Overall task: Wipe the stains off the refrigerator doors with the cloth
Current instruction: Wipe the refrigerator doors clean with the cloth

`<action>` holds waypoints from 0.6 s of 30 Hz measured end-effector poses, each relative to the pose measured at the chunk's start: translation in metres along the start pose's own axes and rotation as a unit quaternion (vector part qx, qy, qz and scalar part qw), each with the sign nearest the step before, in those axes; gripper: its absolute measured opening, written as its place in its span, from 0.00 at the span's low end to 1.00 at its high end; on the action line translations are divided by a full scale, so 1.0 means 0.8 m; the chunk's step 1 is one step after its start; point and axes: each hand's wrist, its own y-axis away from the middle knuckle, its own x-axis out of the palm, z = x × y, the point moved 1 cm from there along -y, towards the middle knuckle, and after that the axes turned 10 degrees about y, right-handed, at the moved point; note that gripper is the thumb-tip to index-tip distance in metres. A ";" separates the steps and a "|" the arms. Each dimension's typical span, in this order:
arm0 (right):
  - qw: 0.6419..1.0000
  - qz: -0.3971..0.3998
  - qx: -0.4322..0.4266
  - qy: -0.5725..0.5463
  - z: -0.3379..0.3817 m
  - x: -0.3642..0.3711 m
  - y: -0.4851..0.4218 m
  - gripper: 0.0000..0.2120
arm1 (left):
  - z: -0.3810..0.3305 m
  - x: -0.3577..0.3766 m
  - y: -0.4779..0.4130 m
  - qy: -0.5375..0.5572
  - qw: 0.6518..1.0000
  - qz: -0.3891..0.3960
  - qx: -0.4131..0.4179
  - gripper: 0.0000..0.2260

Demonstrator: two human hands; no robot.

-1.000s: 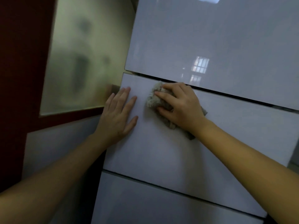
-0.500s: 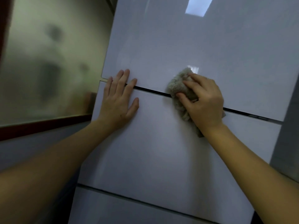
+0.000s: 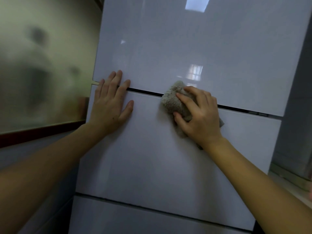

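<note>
A glossy white refrigerator fills the view, with an upper door [image 3: 194, 48], a middle door [image 3: 160, 162] and a lower door [image 3: 135, 222] split by dark gaps. My right hand [image 3: 200, 115] presses a crumpled grey-beige cloth [image 3: 170, 102] against the top of the middle door, right on the gap under the upper door. My left hand [image 3: 110, 103] lies flat with fingers spread on the middle door's upper left corner, fingertips reaching over the gap. No stain shows on the doors.
A frosted glass panel [image 3: 42, 65] with a dark red frame [image 3: 38, 132] stands to the left of the refrigerator. A grey wall [image 3: 297, 98] and a pale ledge [image 3: 290, 181] lie to its right.
My right hand has carried the cloth from the middle door's upper left toward its centre, onto the gap. My left hand has shifted up to the door's corner. The view has swung left.
</note>
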 end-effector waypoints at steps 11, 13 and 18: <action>1.000 -0.004 0.007 -0.026 -0.036 0.031 -0.170 0.22 | 0.023 -0.033 -0.120 -0.020 1.000 -0.022 0.005 0.26; 0.999 -0.001 0.003 -0.033 -0.042 0.042 -0.217 0.22 | 0.031 -0.043 -0.160 -0.024 1.000 -0.015 0.003 0.26; 0.998 0.007 0.034 -0.055 -0.078 0.056 -0.360 0.23 | 0.049 -0.069 -0.280 -0.019 1.000 0.010 0.011 0.27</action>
